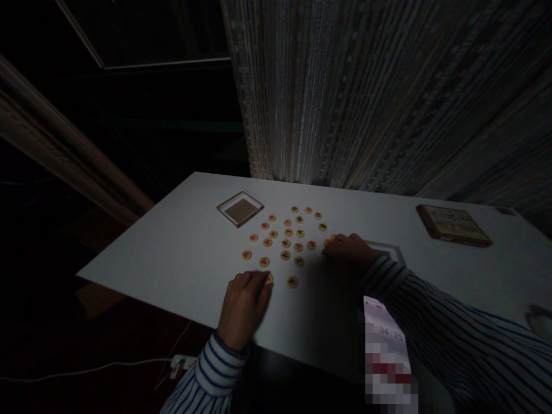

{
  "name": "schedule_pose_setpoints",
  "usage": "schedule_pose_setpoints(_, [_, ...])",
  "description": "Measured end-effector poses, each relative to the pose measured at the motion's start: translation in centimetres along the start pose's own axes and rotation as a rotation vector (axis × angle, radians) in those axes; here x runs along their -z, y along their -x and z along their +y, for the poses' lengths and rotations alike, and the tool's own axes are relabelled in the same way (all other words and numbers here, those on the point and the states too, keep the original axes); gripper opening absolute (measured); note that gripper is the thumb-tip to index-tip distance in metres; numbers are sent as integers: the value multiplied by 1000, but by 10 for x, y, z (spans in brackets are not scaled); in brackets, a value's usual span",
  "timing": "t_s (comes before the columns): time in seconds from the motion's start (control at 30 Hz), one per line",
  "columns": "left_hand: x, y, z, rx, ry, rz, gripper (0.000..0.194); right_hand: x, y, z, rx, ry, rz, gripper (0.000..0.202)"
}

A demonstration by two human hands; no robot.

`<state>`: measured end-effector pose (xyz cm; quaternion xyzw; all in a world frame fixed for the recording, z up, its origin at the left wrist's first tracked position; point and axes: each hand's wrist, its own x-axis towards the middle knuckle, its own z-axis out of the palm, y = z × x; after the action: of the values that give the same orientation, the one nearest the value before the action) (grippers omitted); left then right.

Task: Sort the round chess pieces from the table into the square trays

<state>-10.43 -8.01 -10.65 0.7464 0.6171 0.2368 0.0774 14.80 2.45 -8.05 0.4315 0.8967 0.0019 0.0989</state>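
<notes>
Several round wooden pieces with red or black characters lie spread over the white table [172, 247]. My left hand [244, 302] is at the near side of the spread, its fingertips closed on a red-marked piece [269, 279] at the table surface. Just right of that is a black-marked piece [292, 282]. My right hand [350, 253] rests at the right side of the spread, fingers curled down over a red-marked piece [327, 243]; another piece shows partly behind its knuckles. The undersides of its fingers are hidden.
An open shallow box [221, 208] stands at the back left. A flat patterned box [455, 225] lies at the right. Behind my right wrist is a pale-rimmed tray [394, 250]. A lit phone [383, 328] is below my right forearm. String curtains [310, 92] hang behind the table.
</notes>
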Motion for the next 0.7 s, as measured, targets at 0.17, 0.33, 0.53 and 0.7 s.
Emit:
schedule_pose_setpoints(0.17, [-3,-12,28,43,385,53,21,8,17,-2,-54,-198,231,26])
schedule_pose_setpoints(0.33, [-15,-37,78,147,814,-157,22,16,54,-6,-2,-447,567,25])
schedule_pose_setpoints(0.53, [-34,-47,122,145,1020,-376,24,3,100,-20,-24,-478,739,16])
schedule_pose_setpoints(0.7, [-45,-41,132,96,1078,-509,25,-22,124,-24,-18,-435,797,22])
